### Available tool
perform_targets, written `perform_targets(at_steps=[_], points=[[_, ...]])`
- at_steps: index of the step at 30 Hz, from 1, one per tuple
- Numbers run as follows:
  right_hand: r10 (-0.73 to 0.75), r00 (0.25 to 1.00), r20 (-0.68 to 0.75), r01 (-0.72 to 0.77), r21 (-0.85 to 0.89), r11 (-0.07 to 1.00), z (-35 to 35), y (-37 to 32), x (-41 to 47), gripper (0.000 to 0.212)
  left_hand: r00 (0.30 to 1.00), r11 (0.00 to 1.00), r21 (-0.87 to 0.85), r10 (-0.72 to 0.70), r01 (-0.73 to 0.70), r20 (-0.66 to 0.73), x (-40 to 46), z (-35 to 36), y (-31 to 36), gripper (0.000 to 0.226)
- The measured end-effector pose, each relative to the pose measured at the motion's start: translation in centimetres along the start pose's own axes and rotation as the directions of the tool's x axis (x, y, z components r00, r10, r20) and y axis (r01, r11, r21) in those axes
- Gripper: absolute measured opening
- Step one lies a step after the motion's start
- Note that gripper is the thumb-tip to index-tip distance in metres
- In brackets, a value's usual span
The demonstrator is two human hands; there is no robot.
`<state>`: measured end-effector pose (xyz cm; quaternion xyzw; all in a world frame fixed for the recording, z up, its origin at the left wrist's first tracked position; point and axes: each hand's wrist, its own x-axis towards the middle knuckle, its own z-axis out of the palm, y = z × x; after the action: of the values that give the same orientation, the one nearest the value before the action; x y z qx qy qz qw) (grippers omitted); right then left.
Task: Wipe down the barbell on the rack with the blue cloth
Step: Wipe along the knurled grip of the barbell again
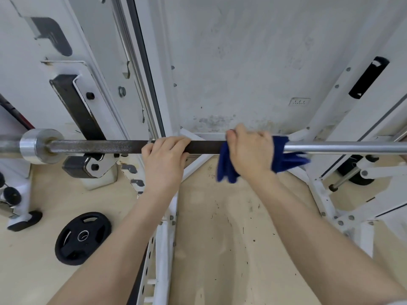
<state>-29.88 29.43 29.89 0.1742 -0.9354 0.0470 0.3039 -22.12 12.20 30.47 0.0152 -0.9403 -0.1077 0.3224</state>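
Note:
The barbell (105,146) runs level across the view, resting on the white rack. Its left part is dark and knurled, with a shiny collar (36,145) near the left edge; its right part is bright metal. My left hand (164,160) grips the dark section from above, fingers curled over the bar. To its right, my right hand (251,154) holds the blue cloth (284,158) wrapped round the bar. Cloth ends hang down on both sides of that hand, and the hand and cloth look slightly blurred.
White rack uprights (92,62) stand at left, with a black-padded hook (79,119) under the bar. A black weight plate (82,237) lies on the beige floor at lower left. A white frame beam (164,249) runs along the floor, and a stained white wall (242,62) is behind.

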Motion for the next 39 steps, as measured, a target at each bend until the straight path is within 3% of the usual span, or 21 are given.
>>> perform_targets(at_steps=[2,6,8,12,16,20,23,25,27,29,31,34,36,39], points=[[0.034,0.997,-0.064,-0.029,0.078,0.997,0.5,-1.2,0.2,0.045,1.0,1.0,0.007,0.003,-0.003,0.012,0.1,-0.1,-0.1,0.024],[-0.001,0.991,-0.133,-0.009,-0.073,0.997,-0.3,1.2,0.2,0.028,0.999,1.0,-0.006,0.001,-0.001,0.038,0.1,-0.3,-0.3,0.025],[-0.009,0.993,-0.114,0.002,-0.059,0.998,-0.5,1.0,0.2,0.015,0.998,0.999,-0.04,-0.011,0.014,0.061,0.0,-0.3,-0.4,0.025],[0.044,0.998,-0.041,-0.04,0.09,0.995,-0.8,-4.6,1.0,0.033,0.991,0.992,-0.121,0.036,-0.021,0.127,0.5,-0.9,-0.8,0.026],[-0.049,0.999,0.016,0.047,0.121,0.991,-0.3,-7.4,1.5,0.041,0.973,0.957,-0.289,0.046,0.022,0.228,0.6,-2.2,-2.3,0.034],[0.022,0.998,0.06,-0.019,-0.057,0.998,-0.5,-3.0,1.2,0.059,0.98,0.997,-0.074,0.015,-0.001,0.196,0.4,-2.7,-4.9,0.036],[0.109,0.994,0.0,-0.109,-0.069,0.992,-1.4,-4.5,1.6,0.02,0.977,0.998,-0.009,-0.056,0.059,0.204,0.1,-3.2,-6.2,0.034],[0.046,0.978,0.202,-0.05,0.015,0.999,-1.7,-8.2,2.3,0.013,0.979,0.999,-0.045,-0.008,0.018,0.202,-0.2,-3.4,-6.5,0.034],[0.047,0.966,0.253,-0.08,0.12,0.99,-1.7,-11.3,2.8,0.033,0.975,0.988,-0.136,-0.044,0.075,0.218,0.0,-3.9,-6.7,0.035],[-0.002,0.996,0.087,-0.017,0.218,0.976,-1.8,-12.9,2.5,0.039,0.964,0.948,-0.251,-0.141,0.197,0.225,0.3,-4.5,-7.2,0.038],[-0.037,0.981,-0.189,0.1,0.331,0.938,-1.8,-13.3,1.3,0.046,0.964,0.916,-0.336,-0.147,0.218,0.223,0.5,-5.2,-7.8,0.04],[-0.041,0.941,-0.334,0.163,0.344,0.925,-3.4,-13.3,-0.5,0.049,0.975,0.906,-0.388,-0.096,0.169,0.203,0.8,-6.4,-8.1,0.04],[-0.127,0.959,-0.253,0.195,0.268,0.944,-3.9,-13.0,-1.1,0.04,0.978,0.908,-0.392,-0.078,0.15,0.193,0.9,-6.6,-8.2,0.039],[-0.241,0.948,0.206,0.199,0.209,0.958,-2.3,-12.4,-2.1,0.045,0.979,0.922,-0.368,-0.045,0.118,0.2,1.0,-6.5,-8.0,0.036]])
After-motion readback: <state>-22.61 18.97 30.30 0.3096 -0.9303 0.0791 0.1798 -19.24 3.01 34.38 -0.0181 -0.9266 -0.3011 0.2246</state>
